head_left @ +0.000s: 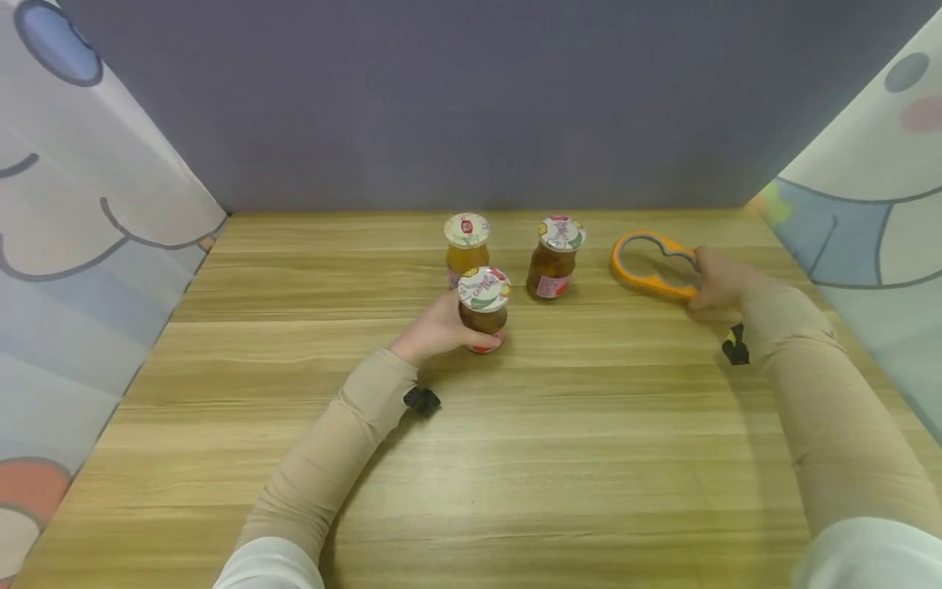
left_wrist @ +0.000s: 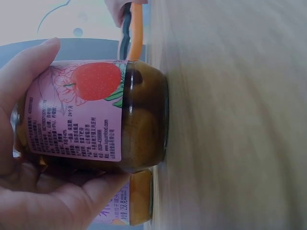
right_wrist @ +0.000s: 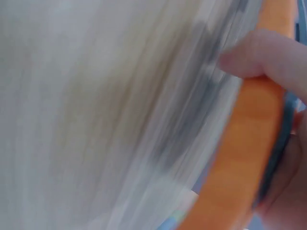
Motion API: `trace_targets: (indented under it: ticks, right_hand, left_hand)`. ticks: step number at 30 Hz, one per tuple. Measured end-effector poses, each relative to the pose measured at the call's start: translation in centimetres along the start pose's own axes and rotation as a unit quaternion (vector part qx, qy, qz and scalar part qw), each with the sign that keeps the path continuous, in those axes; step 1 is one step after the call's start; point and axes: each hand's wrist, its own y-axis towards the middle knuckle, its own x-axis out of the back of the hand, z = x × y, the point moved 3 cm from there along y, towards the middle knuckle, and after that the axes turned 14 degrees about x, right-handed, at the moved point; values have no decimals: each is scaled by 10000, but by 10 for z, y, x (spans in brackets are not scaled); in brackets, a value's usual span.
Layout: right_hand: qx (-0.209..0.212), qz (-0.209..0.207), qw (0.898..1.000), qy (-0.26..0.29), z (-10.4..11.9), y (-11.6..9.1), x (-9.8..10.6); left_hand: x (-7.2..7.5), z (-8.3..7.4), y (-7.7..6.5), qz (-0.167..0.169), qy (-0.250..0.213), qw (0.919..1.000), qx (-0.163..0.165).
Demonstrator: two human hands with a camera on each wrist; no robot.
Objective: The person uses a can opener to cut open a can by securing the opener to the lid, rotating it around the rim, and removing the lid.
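My left hand (head_left: 441, 327) grips a glass jar (head_left: 483, 315) of dark canned fruit, thumb and fingers around its sides. The jar is upright, with a patterned white lid; its pink label (left_wrist: 76, 110) shows a red fruit in the left wrist view. At the right, my right hand (head_left: 721, 280) holds one end of an orange jar opener (head_left: 640, 282) with a grey lining and a wavy inner edge. The thumb (right_wrist: 254, 55) lies over its orange side in the right wrist view. Whether the opener touches the table cannot be told.
A yellow-filled jar (head_left: 467, 245) stands just behind the held one, partly hidden by it. Another dark jar (head_left: 553, 258) is to its right, between the hands. The wooden table (head_left: 574, 458) meets a grey partition (head_left: 471, 106) at the back and printed cloth at both sides.
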Motion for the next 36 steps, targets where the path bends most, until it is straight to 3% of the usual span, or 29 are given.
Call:
trace_targets:
  ticks: [7, 18, 26, 36]
  right_hand:
    - [-34, -772, 9964, -346, -6, 1, 8]
    - [48, -1478, 9886, -275, 8, -1, 8]
    - [-97, -2150, 9754, 476, 23, -4, 3]
    - [-150, -2706, 9574, 997, 36, -1, 8]
  left_hand:
    - [0, 1, 1, 26, -8, 10000, -11]
    - [0, 1, 2, 13, 20, 10000, 9]
    - [-1, 2, 3, 64, -30, 10000, 6]
    - [1, 2, 3, 92, -146, 9999, -5]
